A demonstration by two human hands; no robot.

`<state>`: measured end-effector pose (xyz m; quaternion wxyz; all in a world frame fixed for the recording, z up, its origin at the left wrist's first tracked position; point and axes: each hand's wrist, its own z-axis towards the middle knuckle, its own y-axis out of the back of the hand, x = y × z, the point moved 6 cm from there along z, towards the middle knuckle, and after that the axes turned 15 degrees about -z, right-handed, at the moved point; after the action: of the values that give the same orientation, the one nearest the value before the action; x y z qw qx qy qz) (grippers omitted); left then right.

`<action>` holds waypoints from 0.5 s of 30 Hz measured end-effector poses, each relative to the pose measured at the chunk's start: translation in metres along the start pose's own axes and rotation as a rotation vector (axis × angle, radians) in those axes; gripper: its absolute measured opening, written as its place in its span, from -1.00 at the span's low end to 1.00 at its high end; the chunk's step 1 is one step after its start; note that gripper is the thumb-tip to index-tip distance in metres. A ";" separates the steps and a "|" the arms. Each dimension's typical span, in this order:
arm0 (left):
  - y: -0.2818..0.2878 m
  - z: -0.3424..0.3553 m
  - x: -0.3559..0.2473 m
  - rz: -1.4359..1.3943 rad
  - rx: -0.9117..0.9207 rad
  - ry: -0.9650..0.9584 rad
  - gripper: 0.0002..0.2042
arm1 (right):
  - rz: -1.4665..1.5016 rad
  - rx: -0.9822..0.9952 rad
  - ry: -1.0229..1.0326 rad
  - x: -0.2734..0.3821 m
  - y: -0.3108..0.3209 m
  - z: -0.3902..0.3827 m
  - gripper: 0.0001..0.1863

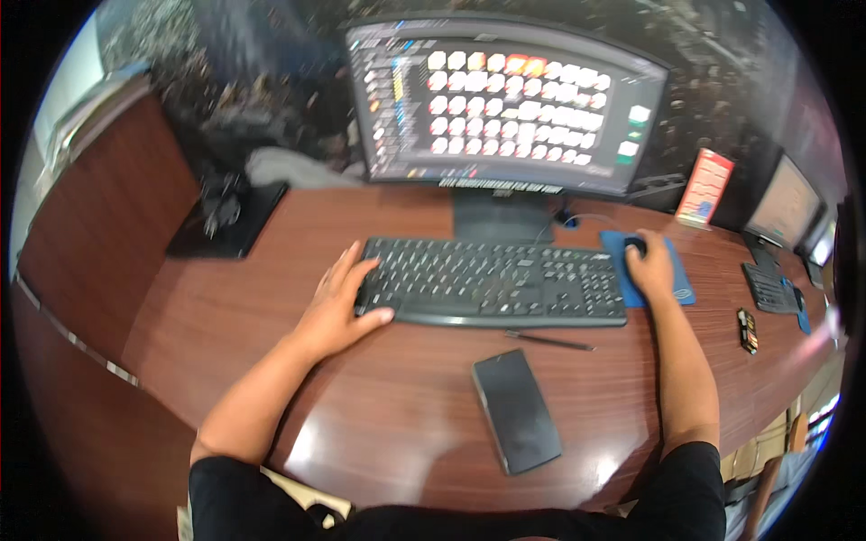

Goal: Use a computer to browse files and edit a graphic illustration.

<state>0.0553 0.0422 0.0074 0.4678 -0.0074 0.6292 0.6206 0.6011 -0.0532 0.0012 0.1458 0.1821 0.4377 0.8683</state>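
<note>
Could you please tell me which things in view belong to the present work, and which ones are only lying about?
Seemingly in use:
- keyboard, left grip at its left edge
- mouse, under the right grip
- blue mouse pad
- large lit monitor

Apparently just lying about, untouched:
- dark phone
- thin pen-like stick
- upright red card

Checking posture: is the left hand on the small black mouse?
No, the left hand is at the left end of the long black keyboard.
</note>
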 end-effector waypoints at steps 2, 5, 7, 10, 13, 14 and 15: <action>0.003 -0.002 -0.010 -0.027 -0.023 -0.080 -0.21 | -0.001 -0.004 0.014 -0.011 0.005 -0.002 -0.57; -0.001 0.004 -0.014 0.079 -0.014 -0.205 -0.30 | -0.031 0.017 0.023 -0.008 0.002 0.001 -0.58; -0.003 0.000 -0.014 0.113 -0.005 -0.197 -0.33 | -0.054 0.010 0.011 -0.006 -0.001 0.000 -0.58; -0.005 0.002 -0.026 0.116 -0.011 -0.211 -0.37 | -0.049 0.021 -0.007 -0.005 0.006 -0.001 -0.57; -0.009 -0.004 -0.024 0.263 0.033 -0.190 -0.40 | -0.055 -0.008 0.026 -0.009 -0.003 0.000 -0.57; -0.007 -0.006 -0.025 0.274 0.023 -0.194 -0.42 | -0.055 -0.021 0.030 -0.007 -0.003 0.000 -0.57; -0.009 -0.005 -0.027 0.271 0.028 -0.227 -0.42 | -0.054 -0.034 0.034 -0.004 -0.002 -0.002 -0.57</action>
<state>0.0726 0.0206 0.0156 0.4479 0.1543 0.5763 0.6659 0.6042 -0.0552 -0.0018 0.1648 0.1532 0.4302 0.8742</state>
